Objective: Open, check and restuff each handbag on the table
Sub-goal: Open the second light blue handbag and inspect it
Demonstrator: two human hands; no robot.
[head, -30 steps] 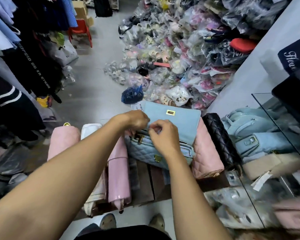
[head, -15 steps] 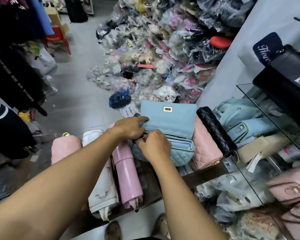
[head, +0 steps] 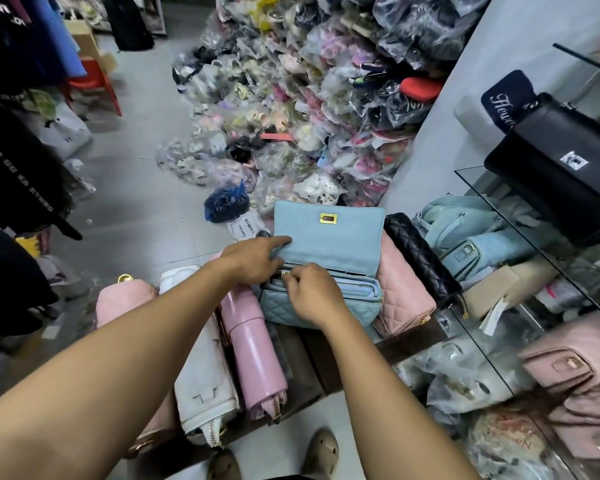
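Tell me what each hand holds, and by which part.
Both hold the light-blue handbag: left hand grips the left edge of its raised flap; right hand pinches at the zip along its top.

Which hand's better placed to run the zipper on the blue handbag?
Right. The right hand already pinches the zipper pull inside the blue handbag; the left hand rests on the open flap, index finger straight.

Navy fabric item [head: 506, 98]: white script "Fleu…", cut off.
Dark hanging top [head: 4, 15]: "OVE".
Black garment [head: 21, 174]: vertical white lettering, illegible.
Floor tag [head: 245, 229]: print unreadable.
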